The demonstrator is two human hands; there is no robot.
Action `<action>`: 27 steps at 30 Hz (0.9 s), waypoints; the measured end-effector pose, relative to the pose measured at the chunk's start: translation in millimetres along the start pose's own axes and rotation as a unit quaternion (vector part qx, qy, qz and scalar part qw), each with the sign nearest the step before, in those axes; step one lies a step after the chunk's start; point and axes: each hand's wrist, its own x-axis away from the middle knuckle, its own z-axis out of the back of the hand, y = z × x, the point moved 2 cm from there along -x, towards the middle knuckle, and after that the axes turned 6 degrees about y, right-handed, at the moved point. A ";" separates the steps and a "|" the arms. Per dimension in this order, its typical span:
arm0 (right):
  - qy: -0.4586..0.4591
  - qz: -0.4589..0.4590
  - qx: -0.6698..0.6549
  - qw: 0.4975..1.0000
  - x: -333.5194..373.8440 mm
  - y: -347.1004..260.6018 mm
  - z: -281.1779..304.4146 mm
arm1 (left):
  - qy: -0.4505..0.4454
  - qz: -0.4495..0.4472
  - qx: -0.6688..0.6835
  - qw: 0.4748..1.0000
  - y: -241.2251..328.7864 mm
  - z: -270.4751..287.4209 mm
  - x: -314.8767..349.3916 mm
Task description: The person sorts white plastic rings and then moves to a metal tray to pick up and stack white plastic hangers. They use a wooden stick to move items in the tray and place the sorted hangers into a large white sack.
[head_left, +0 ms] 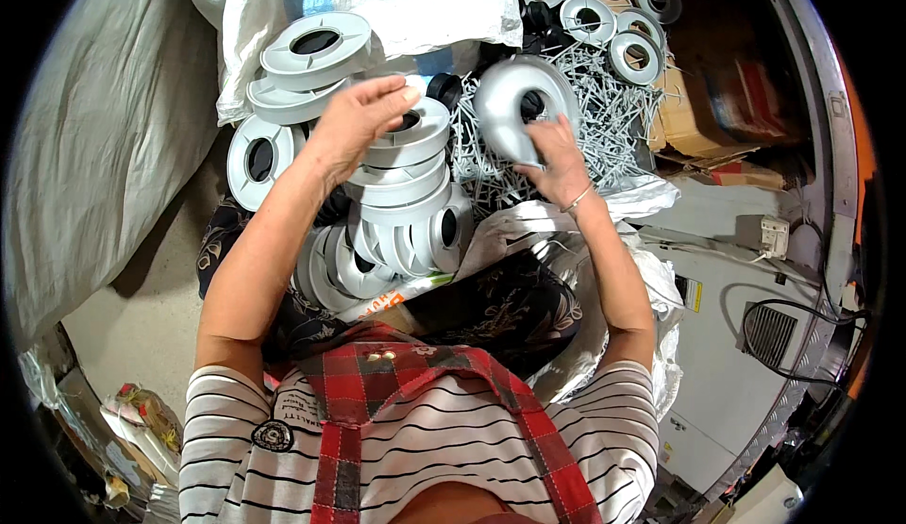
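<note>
My right hand [557,161] grips the near rim of a grey plastic ring [500,85], blurred by motion, over a pile of thin grey pin-like pieces [604,114]. To its left, my left hand [363,118] is raised with thumb and fingers pinched together. A small pale spot shows at its fingertips; what they hold, if anything, is too small to name. Just below that hand stands a stack of grey rings [406,180] with dark centres. Farther left lie more ribbed grey rings [316,48], partly overlapping.
Several loose rings [634,57] and black round parts [444,88] lie around the pin pile. White woven sacks [415,5] stand behind, and a large grey sack [104,147] is at left. Cardboard [684,114] and a grey cabinet with a cable [727,335] are at right.
</note>
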 end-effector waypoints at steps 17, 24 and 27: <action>-0.055 -0.263 -0.102 0.958 -123.0 36.5 -179.9 | 0.088 -0.062 0.066 0.992 22.9 27.0 10.0; 0.038 -0.216 -0.371 0.902 -136.9 -59.7 -18.8 | 0.028 -0.087 0.090 0.992 17.2 22.5 18.8; 0.001 -0.055 -0.202 0.978 -131.8 -118.1 9.8 | -0.012 -0.067 0.144 0.987 15.1 19.4 27.4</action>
